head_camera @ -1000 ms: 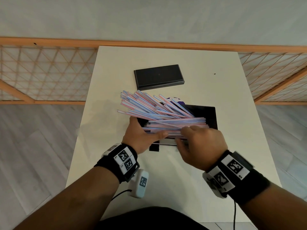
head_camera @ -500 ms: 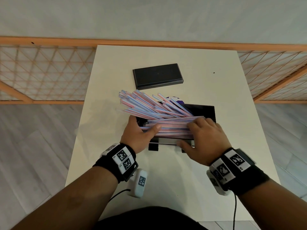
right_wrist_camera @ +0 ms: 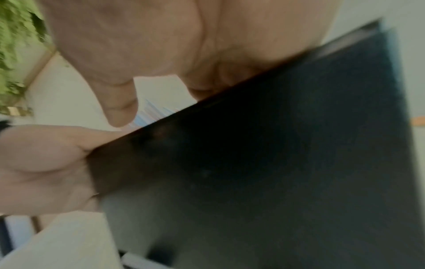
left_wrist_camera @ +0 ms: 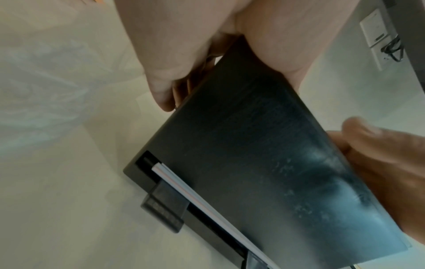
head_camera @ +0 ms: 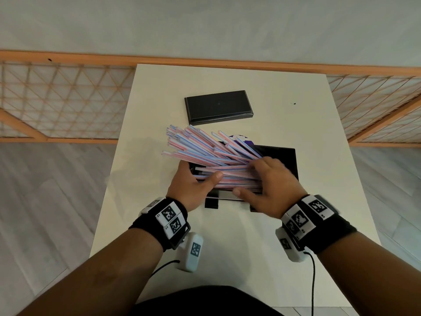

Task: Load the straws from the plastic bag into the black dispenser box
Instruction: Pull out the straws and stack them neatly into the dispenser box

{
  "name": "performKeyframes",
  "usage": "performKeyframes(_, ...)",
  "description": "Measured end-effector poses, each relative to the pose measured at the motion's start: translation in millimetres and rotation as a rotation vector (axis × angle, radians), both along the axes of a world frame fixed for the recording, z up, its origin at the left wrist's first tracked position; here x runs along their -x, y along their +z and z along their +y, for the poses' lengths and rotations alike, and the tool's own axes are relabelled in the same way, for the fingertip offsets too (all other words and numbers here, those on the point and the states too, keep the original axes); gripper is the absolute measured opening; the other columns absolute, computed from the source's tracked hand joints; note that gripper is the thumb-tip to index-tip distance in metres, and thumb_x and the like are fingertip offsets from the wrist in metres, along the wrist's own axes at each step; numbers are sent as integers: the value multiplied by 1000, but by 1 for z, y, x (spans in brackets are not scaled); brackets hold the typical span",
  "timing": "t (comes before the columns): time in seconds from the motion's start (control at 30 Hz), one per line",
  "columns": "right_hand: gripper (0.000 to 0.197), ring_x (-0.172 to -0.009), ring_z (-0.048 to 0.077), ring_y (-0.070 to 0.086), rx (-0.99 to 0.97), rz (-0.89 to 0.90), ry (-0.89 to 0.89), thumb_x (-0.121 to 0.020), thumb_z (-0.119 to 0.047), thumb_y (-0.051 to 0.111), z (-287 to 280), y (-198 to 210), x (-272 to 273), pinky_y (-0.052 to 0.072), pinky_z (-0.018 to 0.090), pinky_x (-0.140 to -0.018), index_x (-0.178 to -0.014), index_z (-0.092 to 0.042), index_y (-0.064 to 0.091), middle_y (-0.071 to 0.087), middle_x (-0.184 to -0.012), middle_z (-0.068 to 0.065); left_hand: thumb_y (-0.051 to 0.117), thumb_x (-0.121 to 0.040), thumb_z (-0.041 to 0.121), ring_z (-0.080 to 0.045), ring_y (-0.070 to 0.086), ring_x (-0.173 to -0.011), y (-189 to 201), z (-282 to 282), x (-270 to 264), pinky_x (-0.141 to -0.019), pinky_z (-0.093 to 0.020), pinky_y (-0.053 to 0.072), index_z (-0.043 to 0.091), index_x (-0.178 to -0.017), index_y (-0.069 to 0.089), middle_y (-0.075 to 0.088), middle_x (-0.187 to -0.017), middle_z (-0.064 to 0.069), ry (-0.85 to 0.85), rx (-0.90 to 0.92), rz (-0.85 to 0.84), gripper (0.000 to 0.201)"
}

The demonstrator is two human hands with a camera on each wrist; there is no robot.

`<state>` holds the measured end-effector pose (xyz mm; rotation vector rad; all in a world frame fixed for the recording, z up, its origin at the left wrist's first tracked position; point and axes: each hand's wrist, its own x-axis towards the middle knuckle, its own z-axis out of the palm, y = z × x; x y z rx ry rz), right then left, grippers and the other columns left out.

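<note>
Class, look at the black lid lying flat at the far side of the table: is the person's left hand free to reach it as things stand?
Probably not yet: the left hand is steadying the straws fanned between it and the lid.

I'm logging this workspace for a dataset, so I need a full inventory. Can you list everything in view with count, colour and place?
straws: many, pink and blue striped, fanned out of the dispenser box toward the far left
dispenser box: one, black, open, table centre
lid: one, black, flat on the table beyond the box
table: one, white, against the railing
railing: one, orange wood lattice, behind the table
wrist cameras: two, white, under black marker bands
left hand: one, at the box's left end, thumb on the straws
right hand: one, fingers pressing on the straws
</note>
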<state>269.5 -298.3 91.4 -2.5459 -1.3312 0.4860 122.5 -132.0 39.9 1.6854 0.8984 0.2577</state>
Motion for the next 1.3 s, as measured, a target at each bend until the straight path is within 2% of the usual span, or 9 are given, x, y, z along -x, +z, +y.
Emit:
performKeyframes(0.1, 111, -119, 27, 51, 210, -71, -45, -58, -100, 15, 8, 0, -6, 41, 46, -102, -127, -20, 49, 55, -126, 3, 69, -72, 68, -7, 57, -125, 4, -2, 0, -107, -28, 41, 28, -135, 51, 63, -131, 13, -7, -28, -1, 77)
performKeyframes(0.23, 111, -118, 29, 51, 271, -52, -7, -55, -101, 5, 11, 1, -7, 41, 46, -102, -118, -23, 51, 55, -126, 4, 61, -100, 42, -4, 56, -112, 20, 0, -2, -92, -7, 34, 44, -106, 55, 60, -105, 26, -52, -17, 49, 9)
performKeyframes(0.37, 112, -128, 30, 42, 314, 47, 55, -55, -101, 4, 9, -3, -9, 32, 49, -111, -134, -32, 45, 45, -137, 2, 59, -100, 44, -4, 55, -114, 25, 2, -4, -99, -19, 35, 41, -115, 59, 59, -109, 28, -71, 17, 38, 15)
performKeyframes(0.5, 103, -127, 26, 43, 328, 95, 98, -54, -100, 22, 14, 3, -9, 31, 53, -109, -134, -38, 40, 48, -137, -7, 61, -98, 46, -11, 61, -117, 30, 0, -13, -104, -28, 44, 24, -126, 65, 68, -124, 7, -7, -59, -56, 36)
performKeyframes(0.7, 104, -131, 26, 42, 418, 53, 88, -55, -97, 37, 19, 4, -9, 27, 54, -111, -140, -36, 37, 45, -141, -4, 57, -100, 45, -8, 60, -109, 23, 1, -24, -87, -9, 46, 20, -132, 62, 66, -124, 5, 20, -103, -13, 41)
performKeyframes(0.87, 85, -120, 24, 49, 441, 32, 100, -58, -90, 52, 23, 7, -13, 36, 49, -104, -120, -32, 54, 53, -124, -4, 50, -89, 70, -15, 60, -120, 12, 4, -27, -102, -30, 48, 23, -141, 52, 61, -133, 1, 51, -75, -3, 70)
performKeyframes(1.0, 95, -112, 20, 56, 424, 110, 127, -50, -90, 54, 26, 5, -14, 47, 42, -98, -125, -32, 49, 57, -118, -6, 42, -80, 82, -17, 59, -123, 8, 5, -30, -107, -37, 49, 26, -142, 51, 60, -134, -1, 29, -117, 3, 84)
performKeyframes(1.2, 78, -95, 19, 60, 648, 73, 181, -55, -85, 63, 44, 19, -16, 49, 37, -89, -110, -30, 58, 63, -100, -6, 38, -80, 85, -20, 60, -118, 4, 4, -33, -101, -42, 54, 27, -138, 54, 60, -130, -4, 9, -188, 59, 84)
performKeyframes(1.3, 81, -93, 18, 61, 570, 141, 210, -57, -83, 65, 51, 20, -9, 51, 34, -89, -114, -26, 60, 65, -99, -6, 42, -83, 80, -23, 60, -119, 2, 3, -31, -102, -44, 52, 27, -134, 59, 63, -128, -4, 2, -196, 43, 75)
